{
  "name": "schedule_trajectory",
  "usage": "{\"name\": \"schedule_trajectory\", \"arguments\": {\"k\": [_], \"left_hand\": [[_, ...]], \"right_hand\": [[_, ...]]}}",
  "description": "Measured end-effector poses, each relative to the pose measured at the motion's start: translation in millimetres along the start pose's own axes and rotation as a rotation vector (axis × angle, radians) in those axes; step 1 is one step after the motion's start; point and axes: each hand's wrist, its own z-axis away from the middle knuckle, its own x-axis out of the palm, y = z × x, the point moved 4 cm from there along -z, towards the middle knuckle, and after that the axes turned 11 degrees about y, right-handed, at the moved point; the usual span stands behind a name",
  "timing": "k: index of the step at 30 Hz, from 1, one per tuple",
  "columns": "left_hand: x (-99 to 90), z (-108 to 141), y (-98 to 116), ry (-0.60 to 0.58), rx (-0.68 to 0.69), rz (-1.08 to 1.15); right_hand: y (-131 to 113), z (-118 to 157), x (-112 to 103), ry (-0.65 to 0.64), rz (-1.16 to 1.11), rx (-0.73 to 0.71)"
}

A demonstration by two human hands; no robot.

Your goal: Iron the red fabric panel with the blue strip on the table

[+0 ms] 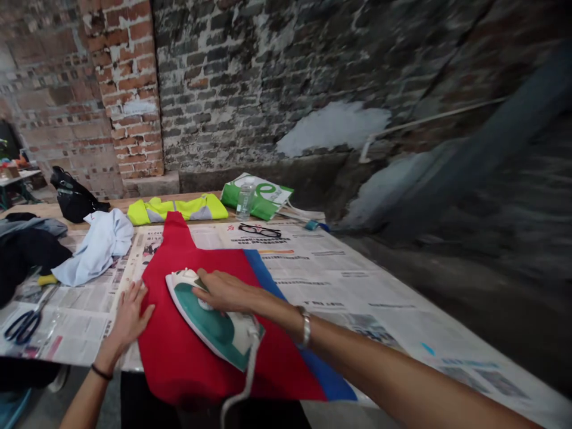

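While the right hand (227, 292) is gripping the handle of a white-and-green steam iron (214, 319) resting on a red cloth with a blue edge (179, 369), the open left hand (127, 319) is bracing the cloth's edge, keeping it flat on the newspaper-covered wooden counter (116, 205).

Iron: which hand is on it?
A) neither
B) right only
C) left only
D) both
B. The right hand is on top of the iron, while the left hand lies apart from it, at the edge of the red cloth.
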Motion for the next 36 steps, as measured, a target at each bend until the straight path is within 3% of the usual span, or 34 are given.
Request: {"name": "schedule_trajectory", "arguments": {"k": [4, 9, 14, 20, 25, 29, 36], "left_hand": [[-0.9, 39, -6, 0.025, -0.003, 0.044], [-0.8, 44, -3, 0.036, -0.027, 0.023], [-0.9, 39, -4, 0.062, -0.026, -0.002], [0.8, 40, -8, 0.088, 0.002, -0.007], [-1.8, 36, -11, 0.076, -0.005, -0.004], [-3.8, 33, -15, 0.064, -0.006, 0.004], [-3.3, 28, -22, 0.084, 0.041, -0.019]], "right_hand": [[-17, -43, -3, 0.085, 0.029, 0.017], [-29, -65, -7, 0.081, 0.032, -0.04], [-18, -23, -6, 0.004, 0.036, -0.183], [20, 45, -11, -0.168, -0.018, -0.285], [37, 66, -20, -0.277, -0.1, -0.335], [18, 62, -17, -0.206, -0.077, -0.361], [-50, 50, 4, -0.177, -0.011, -0.568]]}}
